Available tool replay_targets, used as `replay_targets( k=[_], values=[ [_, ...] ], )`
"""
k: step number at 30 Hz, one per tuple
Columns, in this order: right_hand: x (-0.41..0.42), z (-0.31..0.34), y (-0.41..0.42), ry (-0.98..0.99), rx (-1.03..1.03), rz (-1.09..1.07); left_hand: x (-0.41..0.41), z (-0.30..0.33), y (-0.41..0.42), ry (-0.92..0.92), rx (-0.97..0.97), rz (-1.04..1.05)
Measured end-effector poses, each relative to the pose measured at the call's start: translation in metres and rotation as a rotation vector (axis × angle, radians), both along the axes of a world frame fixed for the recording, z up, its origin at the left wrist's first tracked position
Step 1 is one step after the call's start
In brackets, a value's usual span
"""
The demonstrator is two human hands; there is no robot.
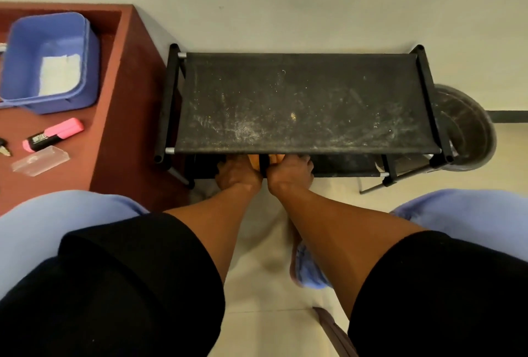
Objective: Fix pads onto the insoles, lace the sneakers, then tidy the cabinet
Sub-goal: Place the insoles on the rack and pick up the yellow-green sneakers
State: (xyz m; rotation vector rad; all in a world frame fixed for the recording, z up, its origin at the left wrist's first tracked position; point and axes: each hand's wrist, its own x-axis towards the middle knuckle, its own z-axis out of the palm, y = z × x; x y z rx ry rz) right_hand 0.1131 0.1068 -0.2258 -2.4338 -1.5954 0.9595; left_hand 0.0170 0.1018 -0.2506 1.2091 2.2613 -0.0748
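Both hands, left hand [238, 172] and right hand [288, 172], reach under the rack [308, 105]; fingers hidden, grip unclear.

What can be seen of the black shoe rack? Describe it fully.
The black shoe rack stands on the pale floor against the wall, beside a red table. Its top shelf is dark fabric, dusty and scuffed, stretched between silver rods and black corner posts. Both hands, left and right, reach under it onto a lower shelf.

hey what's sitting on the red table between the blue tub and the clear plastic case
In the head view, a pink highlighter lies on the red table, between the blue tub and the clear plastic case.
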Motion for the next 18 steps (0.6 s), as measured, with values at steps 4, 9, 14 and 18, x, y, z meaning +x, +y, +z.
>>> replay_targets(
  k=[4,9,14,18],
  values=[
    [0.016,0.035,-0.021,-0.022,-0.064,0.023,-0.004,0.03,-0.031,-0.077,-0.033,-0.083],
    [0.022,0.092,-0.048,0.059,-0.046,0.068,-0.005,0.102,-0.059,-0.108,-0.013,-0.229],
    [0.019,0.154,-0.075,0.062,-0.015,0.216,-0.019,0.194,-0.086,-0.052,0.14,-0.384],
    [0.019,0.203,-0.089,0.104,0.088,0.403,-0.037,0.254,-0.112,-0.027,0.291,-0.426]
  ],
)
